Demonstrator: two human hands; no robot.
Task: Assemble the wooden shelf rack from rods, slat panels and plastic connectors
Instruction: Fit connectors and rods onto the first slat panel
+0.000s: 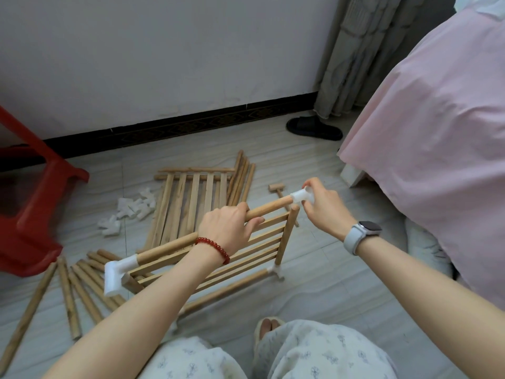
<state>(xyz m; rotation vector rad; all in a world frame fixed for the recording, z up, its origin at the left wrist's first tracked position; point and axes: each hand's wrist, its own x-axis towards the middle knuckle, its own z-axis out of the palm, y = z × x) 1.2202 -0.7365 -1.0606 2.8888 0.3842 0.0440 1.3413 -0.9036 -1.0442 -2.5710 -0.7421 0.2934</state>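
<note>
Left hand [228,225]: fingers curled round the rod [269,208], gripping it near the middle; red bead bracelet [216,248] on the wrist.
Right hand [322,205]: thumb and fingers pinch the white connector [300,196] at the rod's far end; watch [360,234] on the wrist.
Rod: held above the floor, slanting from lower left up to upper right; near end carries a second white connector [116,276].
Slat panel in work [254,250]: tilted under the rod, its far side rail [287,236] standing upright just below the pinched connector; a small white fitting [276,270] at that rail's foot.
Spare slat panel [191,198]: flat on the floor beyond the hands, long rods [241,179] lying along its right edge.
Loose rods [68,291]: scattered on the floor at lower left.
Spare connectors [128,210]: white heap left of the flat panel.
Wooden mallet [277,190]: on the floor, just beyond the right hand.
Surroundings: red stool [35,203] at left, pink bed cover [437,132] at right, dark slipper [314,128] by the curtain [363,53].
</note>
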